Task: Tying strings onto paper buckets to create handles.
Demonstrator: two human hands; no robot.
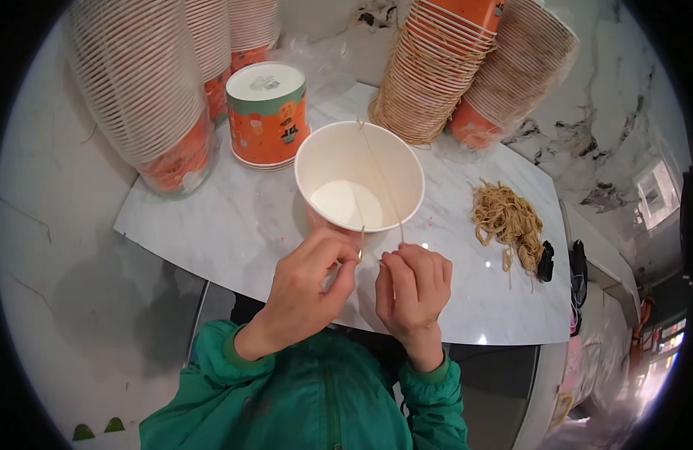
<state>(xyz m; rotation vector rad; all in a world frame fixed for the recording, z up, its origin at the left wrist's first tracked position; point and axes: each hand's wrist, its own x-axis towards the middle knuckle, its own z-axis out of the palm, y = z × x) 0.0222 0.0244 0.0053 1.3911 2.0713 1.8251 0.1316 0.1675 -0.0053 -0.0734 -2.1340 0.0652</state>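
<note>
The tub (331,204) sits just above both hands at frame centre; left hand (309,277) and right hand (418,283) pinch twine (362,235) running up-frame across its mouth, fingers closed.

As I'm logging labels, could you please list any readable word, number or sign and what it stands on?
No text reads clearly enough to quote.
Upturned orange-and-green tub: dark print, too small to read.
Its white base: grey mark, too blurred.
String-wound tub stack: dark print near the picture's top edge, too small.
</note>
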